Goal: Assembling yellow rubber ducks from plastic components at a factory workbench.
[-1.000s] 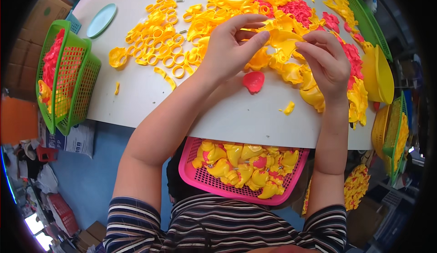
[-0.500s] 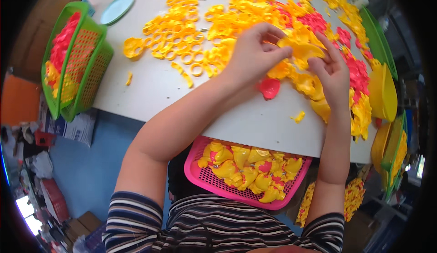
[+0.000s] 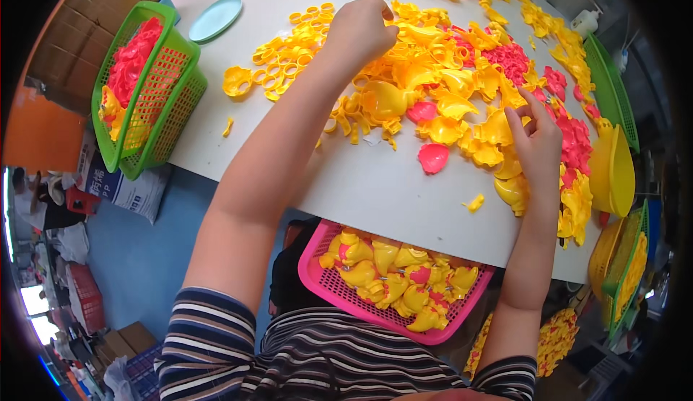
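Note:
Over the small yellow plastic rings [image 3: 273,69] on the white table, my left hand [image 3: 361,31] has its fingers curled in. Its fingertips are partly hidden, so whatever they may pinch does not show. My right hand [image 3: 540,132] hovers above yellow molded shell pieces [image 3: 494,128], thumb and forefinger apart with nothing between them. Between the hands lie a glossy yellow shell [image 3: 453,105] and a heap of yellow parts [image 3: 415,65]. A red cup-shaped piece [image 3: 433,158] rests closer to the table's front edge.
A pink basket [image 3: 317,275] of yellow-and-red assembled figures sits at my lap. Green baskets [image 3: 162,109] holding red and yellow parts stand left. A pale blue lid [image 3: 215,18] lies at the back left; a yellow bowl [image 3: 613,170] and red pieces [image 3: 575,145] are right.
Both hands have let go of the yellow piece they held between them. My left hand has moved away to the upper left with fingers curled; my right hand stays at the right, fingers apart.

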Motion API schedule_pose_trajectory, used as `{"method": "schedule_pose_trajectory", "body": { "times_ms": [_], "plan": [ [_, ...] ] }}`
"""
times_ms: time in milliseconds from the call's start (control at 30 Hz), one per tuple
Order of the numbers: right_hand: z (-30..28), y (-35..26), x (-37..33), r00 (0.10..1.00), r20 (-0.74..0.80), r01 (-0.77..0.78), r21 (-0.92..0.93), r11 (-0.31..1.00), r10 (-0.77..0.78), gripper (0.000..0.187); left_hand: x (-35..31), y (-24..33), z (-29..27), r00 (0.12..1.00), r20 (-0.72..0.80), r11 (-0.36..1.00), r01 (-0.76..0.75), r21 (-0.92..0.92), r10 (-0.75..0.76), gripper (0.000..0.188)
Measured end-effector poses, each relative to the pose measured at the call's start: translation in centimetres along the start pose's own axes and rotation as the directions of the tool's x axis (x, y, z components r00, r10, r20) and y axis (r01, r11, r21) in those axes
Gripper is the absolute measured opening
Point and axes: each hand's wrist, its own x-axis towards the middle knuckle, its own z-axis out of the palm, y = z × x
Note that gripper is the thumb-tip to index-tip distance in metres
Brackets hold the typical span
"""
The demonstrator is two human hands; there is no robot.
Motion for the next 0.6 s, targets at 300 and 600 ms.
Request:
{"method": "schedule_pose_trajectory", "body": {
  "times_ms": [300, 600],
  "plan": [
    [-0.1, -0.6, 0.0, 0.995, -0.039, 0.095, 0.023, 0.995, -0.094, 0.029, 4.1, 2.3, 4.7, 0.914, 0.370, 0.938, -0.261, 0.230, 0.163, 0.045],
    [-0.1, -0.7, -0.3, 0.986, -0.036, 0.167, 0.052, 0.985, -0.166, 0.021, 4.9, 0.2, 5.3, 0.907, 0.379, 0.933, -0.284, 0.221, 0.186, 0.053]
  ]
}}
